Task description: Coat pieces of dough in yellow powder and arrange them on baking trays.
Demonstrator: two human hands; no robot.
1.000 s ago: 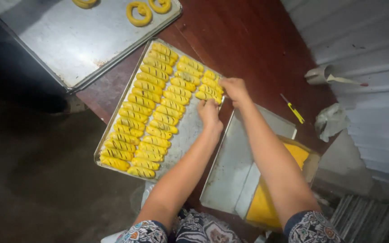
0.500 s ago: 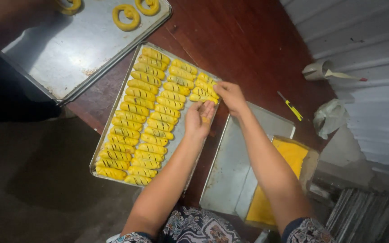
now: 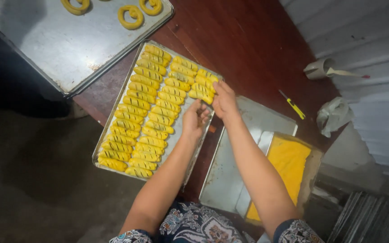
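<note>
A metal baking tray (image 3: 193, 150) on a dark wooden table holds three long rows of yellow ridged dough pieces (image 3: 149, 108). My right hand (image 3: 223, 101) is at the tray's far right edge, its fingertips pinched on the end of the last dough piece (image 3: 201, 93) in the short right row. Just below it, my left hand (image 3: 194, 119) hovers over the bare right strip of the tray, fingers loosely curled and apart, with nothing in it.
A larger metal tray (image 3: 68, 49) at the upper left carries ring-shaped dough (image 3: 131, 17). A bare steel tray (image 3: 230, 180) and a slab of yellow dough (image 3: 289, 164) lie near me. A yellow cutter (image 3: 293, 105), a cup (image 3: 318, 68) and a crumpled bag (image 3: 334, 114) sit by the corrugated wall.
My left hand has drawn back from the end of the right row toward me. My right hand stays at the last dough piece.
</note>
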